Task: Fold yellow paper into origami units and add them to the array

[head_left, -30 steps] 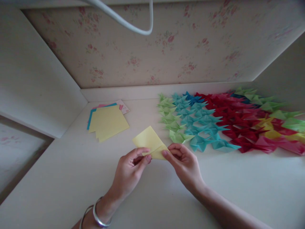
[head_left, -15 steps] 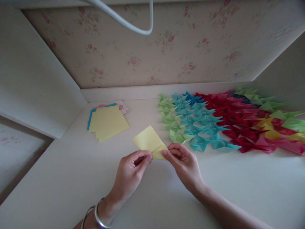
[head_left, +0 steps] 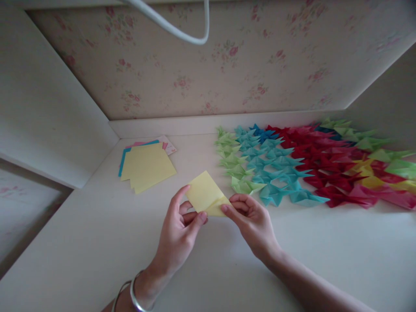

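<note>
A pale yellow sheet of origami paper, partly folded, is held above the white table between my two hands. My left hand grips its lower left edge between thumb and fingers, while the index finger reaches up to the left corner. At the lower right corner, my right hand pinches the paper, thumb on top and the other fingers curled behind. A crease runs across the lower part of the sheet. Parts of the paper's underside are hidden.
A stack of square paper, yellow over blue and pink, lies at the left rear. Rows of folded paper cranes in green, teal, red and yellow fill the right rear. Behind stands a floral wall, with a white cable hanging before it.
My left index finger has lifted from the lower edge and stretched up to the paper's left corner. The right hand keeps its pinch in nearly the same place.
</note>
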`<state>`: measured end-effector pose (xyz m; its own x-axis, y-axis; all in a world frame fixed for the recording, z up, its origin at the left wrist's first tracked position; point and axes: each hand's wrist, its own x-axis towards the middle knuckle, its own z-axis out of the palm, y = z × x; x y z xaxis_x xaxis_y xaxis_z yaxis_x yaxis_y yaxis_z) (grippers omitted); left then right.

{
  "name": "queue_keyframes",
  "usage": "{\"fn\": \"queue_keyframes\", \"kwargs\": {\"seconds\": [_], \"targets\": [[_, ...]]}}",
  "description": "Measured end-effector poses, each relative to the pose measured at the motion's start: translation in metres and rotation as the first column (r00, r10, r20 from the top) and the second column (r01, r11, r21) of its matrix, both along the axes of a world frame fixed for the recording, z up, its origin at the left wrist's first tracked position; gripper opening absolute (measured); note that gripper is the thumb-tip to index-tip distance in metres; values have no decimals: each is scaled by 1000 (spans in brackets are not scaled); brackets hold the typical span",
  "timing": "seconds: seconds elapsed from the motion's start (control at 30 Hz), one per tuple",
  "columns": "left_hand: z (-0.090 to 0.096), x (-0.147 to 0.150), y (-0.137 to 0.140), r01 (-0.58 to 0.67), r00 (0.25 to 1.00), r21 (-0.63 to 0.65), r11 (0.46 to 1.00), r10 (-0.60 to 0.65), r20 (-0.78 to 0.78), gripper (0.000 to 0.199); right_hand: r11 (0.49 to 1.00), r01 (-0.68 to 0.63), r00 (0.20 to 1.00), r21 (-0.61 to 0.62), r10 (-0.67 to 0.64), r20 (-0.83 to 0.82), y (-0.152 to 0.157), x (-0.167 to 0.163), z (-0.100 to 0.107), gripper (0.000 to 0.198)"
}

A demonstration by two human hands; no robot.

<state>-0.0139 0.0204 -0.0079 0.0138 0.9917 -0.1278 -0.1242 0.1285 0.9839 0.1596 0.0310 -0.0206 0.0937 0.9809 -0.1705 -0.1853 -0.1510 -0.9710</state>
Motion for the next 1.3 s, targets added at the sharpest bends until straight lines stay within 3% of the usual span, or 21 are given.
{"fn": "queue_keyframes", "kwargs": {"seconds": [0.27, 0.33, 0.47, 0.63, 0.8, 1.03, 1.3], "targets": [[3, 2, 0, -68, 991, -41, 997, 72, 116, 90, 999, 2, 998, -47, -5, -58, 2, 0, 3, 34], [3, 2, 1, -14, 989, -81, 997, 25, 143, 81, 999, -6, 998, -42, 3, -67, 2, 1, 2, 34], [-1, 1, 2, 135, 991, -199, 971, -134, 19, 35, 997, -60, 997, -52, 57, -47, 1, 2, -2, 35], [-1, 2, 1, 100, 989, -264, 959, -125, -78, 35, 994, -99, 995, -46, 98, -24, -1, 1, -3, 35], [1, 2, 2, 103, 991, -255, 961, -121, -57, 34, 991, -117, 992, -61, 114, -48, 1, 1, -2, 36], [1, -1, 1, 128, 971, -159, 979, -157, -183, 30, 956, -288, 958, -62, 287, -21, 1, -4, 5, 40], [2, 1, 0, 79, 982, -177, 981, -108, -157, 26, 948, -290, 955, -131, 278, -103, 0, -2, 6, 50]]}}
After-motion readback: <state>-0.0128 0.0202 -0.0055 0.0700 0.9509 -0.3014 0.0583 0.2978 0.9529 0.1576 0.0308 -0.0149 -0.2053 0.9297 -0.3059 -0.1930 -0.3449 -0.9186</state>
